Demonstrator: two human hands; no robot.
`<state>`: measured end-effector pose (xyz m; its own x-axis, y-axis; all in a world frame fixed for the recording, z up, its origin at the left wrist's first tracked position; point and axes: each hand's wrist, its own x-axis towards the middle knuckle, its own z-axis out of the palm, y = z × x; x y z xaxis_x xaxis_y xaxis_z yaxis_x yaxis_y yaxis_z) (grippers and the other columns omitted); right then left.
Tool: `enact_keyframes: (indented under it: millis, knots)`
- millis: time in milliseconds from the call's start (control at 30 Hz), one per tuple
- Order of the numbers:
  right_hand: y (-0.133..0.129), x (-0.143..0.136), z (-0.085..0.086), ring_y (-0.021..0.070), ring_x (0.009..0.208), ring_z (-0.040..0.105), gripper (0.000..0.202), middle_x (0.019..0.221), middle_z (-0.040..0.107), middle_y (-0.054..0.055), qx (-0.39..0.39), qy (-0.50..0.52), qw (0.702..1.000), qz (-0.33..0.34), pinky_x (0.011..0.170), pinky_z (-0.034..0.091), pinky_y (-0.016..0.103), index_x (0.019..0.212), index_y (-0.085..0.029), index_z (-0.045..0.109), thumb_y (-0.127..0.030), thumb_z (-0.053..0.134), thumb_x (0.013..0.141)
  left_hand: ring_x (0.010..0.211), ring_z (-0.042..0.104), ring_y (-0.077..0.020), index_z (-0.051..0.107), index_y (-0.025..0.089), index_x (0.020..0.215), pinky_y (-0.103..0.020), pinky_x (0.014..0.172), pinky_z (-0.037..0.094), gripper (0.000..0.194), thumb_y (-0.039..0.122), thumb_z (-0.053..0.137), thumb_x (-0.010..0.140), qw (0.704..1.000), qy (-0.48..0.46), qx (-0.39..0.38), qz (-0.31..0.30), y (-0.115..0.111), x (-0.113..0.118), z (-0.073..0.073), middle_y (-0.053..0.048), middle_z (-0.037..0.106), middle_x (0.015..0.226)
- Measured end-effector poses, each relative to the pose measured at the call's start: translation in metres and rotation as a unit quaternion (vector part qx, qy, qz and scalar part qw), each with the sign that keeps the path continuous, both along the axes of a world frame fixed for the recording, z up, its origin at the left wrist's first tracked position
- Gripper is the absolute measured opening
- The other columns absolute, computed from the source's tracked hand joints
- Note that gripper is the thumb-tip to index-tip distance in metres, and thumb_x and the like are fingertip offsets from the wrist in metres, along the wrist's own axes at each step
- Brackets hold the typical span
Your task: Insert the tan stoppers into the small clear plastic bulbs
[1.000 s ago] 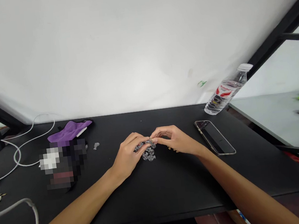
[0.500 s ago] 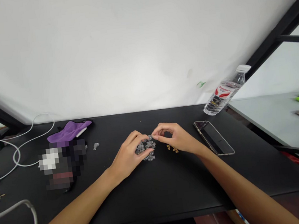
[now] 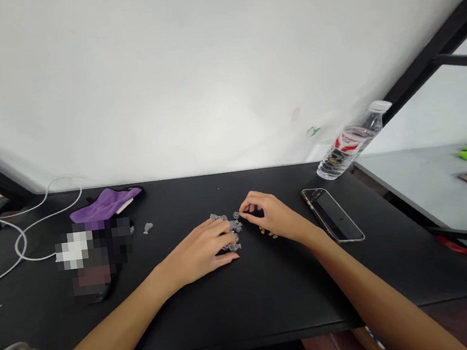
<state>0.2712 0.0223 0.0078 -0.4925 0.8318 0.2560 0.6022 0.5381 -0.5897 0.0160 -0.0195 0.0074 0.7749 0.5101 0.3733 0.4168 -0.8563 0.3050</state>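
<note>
Handling one clear piece (image 3: 236, 215) seems underway: right hand (image 3: 271, 213) pinching it, left hand (image 3: 198, 250) spread over the pile (image 3: 236, 227); next wants steadiness.

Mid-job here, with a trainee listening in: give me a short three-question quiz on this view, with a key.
1. True or false: the left hand covers part of the cluster of clear pieces.

2. Which is closest to the right hand?
a) the purple cloth
b) the small tan pieces
c) the white cable

3. Fill in: the cap on the bottle is ____ in colour.

Key: 1 true; 2 b; 3 white.
</note>
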Motion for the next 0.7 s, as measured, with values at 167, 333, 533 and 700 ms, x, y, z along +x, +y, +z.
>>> enact_keyframes:
  millis: [167, 333, 533, 700]
  knots:
    - [-0.0002, -0.0003, 0.0005, 0.0192, 0.088, 0.062, 0.007, 0.096, 0.065, 0.004, -0.013, -0.017, 1.000, 0.006, 0.082, 0.050, 0.033, 0.095, -0.023, 0.071, -0.027, 0.065, 0.096, 0.087, 0.061, -0.0211, 0.065, 0.021, 0.101, -0.033, 0.080, 0.046, 0.009, 0.029, 0.068, 0.097, 1.000, -0.007, -0.001, 0.008, -0.0001, 0.0010, -0.0014, -0.003, 0.060, 0.092]
    - [-0.0001, -0.0001, -0.0019, 0.0201, 0.092, 0.062, 0.006, 0.099, 0.065, 0.004, -0.025, -0.019, 0.999, 0.016, 0.084, 0.050, 0.034, 0.096, -0.023, 0.071, -0.025, 0.065, 0.096, 0.087, 0.060, -0.0208, 0.065, 0.020, 0.101, -0.034, 0.083, 0.044, 0.010, 0.030, 0.067, 0.098, 1.000, 0.018, -0.005, 0.009, -0.0006, 0.0018, -0.0026, -0.003, 0.061, 0.092]
    - [0.0006, 0.0034, -0.0011, 0.0210, 0.095, 0.062, 0.008, 0.103, 0.063, 0.005, -0.025, -0.022, 0.999, 0.031, 0.087, 0.050, 0.035, 0.101, -0.023, 0.070, -0.024, 0.064, 0.096, 0.085, 0.057, -0.0211, 0.066, 0.020, 0.107, -0.036, 0.085, 0.040, 0.017, 0.034, 0.067, 0.098, 0.999, 0.032, -0.002, 0.026, -0.0014, 0.0007, -0.0010, -0.004, 0.062, 0.093]
    - [0.0035, 0.0081, 0.0032, 0.0208, 0.094, 0.062, 0.008, 0.103, 0.063, 0.006, -0.022, -0.017, 0.999, 0.031, 0.087, 0.050, 0.035, 0.101, -0.021, 0.070, -0.023, 0.065, 0.095, 0.085, 0.056, -0.0201, 0.067, 0.020, 0.105, -0.035, 0.085, 0.038, 0.013, 0.031, 0.064, 0.100, 0.999, 0.040, -0.010, 0.026, -0.0007, 0.0013, -0.0019, -0.003, 0.061, 0.092]
